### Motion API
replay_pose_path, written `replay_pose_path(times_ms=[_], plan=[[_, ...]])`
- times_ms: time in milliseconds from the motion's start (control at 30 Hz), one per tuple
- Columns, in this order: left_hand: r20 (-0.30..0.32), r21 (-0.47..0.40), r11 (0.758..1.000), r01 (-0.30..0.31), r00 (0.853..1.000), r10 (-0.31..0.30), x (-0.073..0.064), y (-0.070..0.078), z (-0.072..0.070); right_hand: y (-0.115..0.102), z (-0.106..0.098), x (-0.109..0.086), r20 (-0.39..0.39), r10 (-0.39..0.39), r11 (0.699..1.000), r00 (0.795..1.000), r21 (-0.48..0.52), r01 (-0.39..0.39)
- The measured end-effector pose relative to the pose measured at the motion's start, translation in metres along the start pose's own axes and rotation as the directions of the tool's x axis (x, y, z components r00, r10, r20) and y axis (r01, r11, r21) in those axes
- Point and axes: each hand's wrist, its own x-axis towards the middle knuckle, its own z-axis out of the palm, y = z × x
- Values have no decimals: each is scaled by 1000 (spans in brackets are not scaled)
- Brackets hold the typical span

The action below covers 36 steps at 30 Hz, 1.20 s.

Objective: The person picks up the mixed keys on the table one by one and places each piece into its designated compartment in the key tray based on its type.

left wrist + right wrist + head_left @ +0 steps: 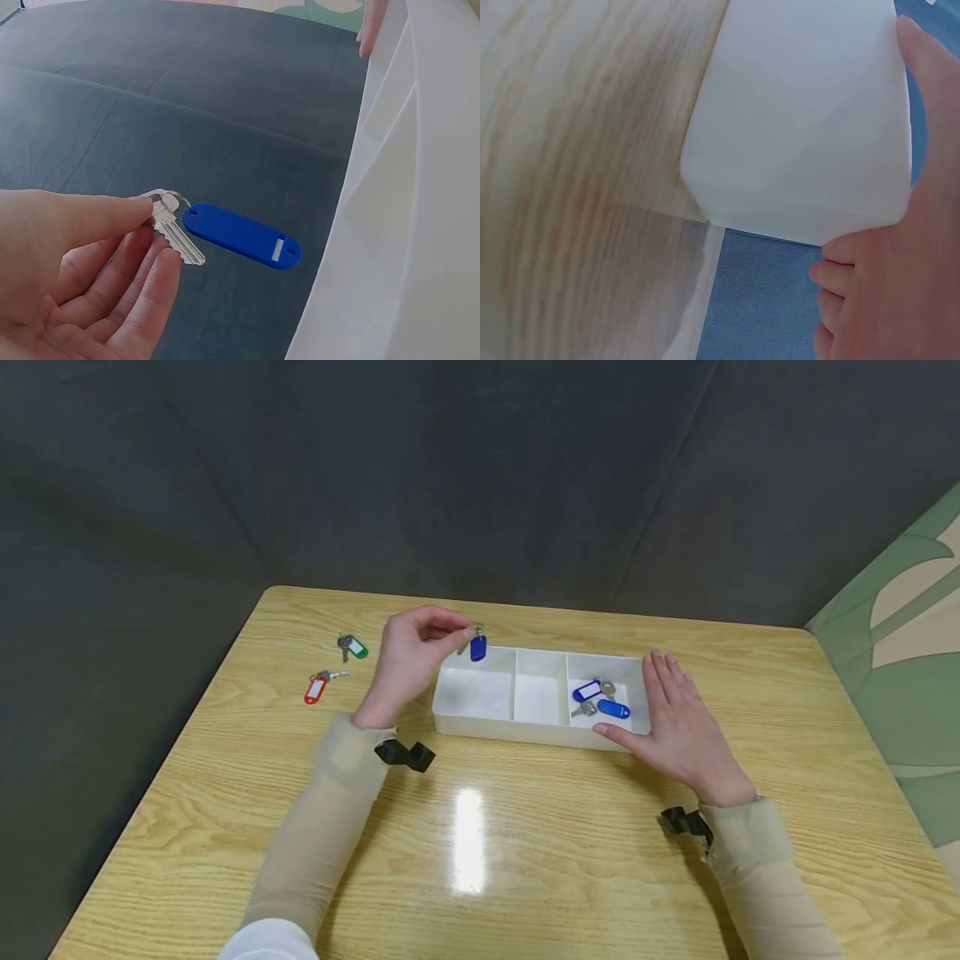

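Note:
My left hand [408, 656] pinches a silver key [177, 238] between thumb and fingertips. A blue key tag [241, 236] hangs from the key's ring, above the back left of a white divided box [510, 729]. The box has three compartments in a row. In its right compartment lie two keys with blue tags, one darker tag [587, 691] and one lighter tag [613, 708]. My right hand [684, 735] rests against the box's right end, its fingers fairly straight and its thumb along the front rim. In the right wrist view that hand [896, 296] touches the white end wall.
Left of the box, on the wooden table [540, 835], lie a key with a green tag [357, 647] and a key with a red tag [315, 690]. A dark cloth partition [450, 485] stands behind the table's back edge.

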Motion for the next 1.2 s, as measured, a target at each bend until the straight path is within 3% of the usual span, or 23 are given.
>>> replay_pose_path(times_ms=[200, 500, 1200], plan=[[33, 17, 1000, -15, 999, 14, 0, 1, 13, 0, 1, 0, -4, -5, 1000, 1000, 2, 5], [74, -52, 997, -58, 995, 62, 0, 1, 31, 1, 3, -1, -20, -18, 1000, 1000, 11, 18], [139, -147, 989, -32, 989, 53, -2, -5, 61, -1, 3, -2, -29, -11, 1000, 1000, 25, 11]])
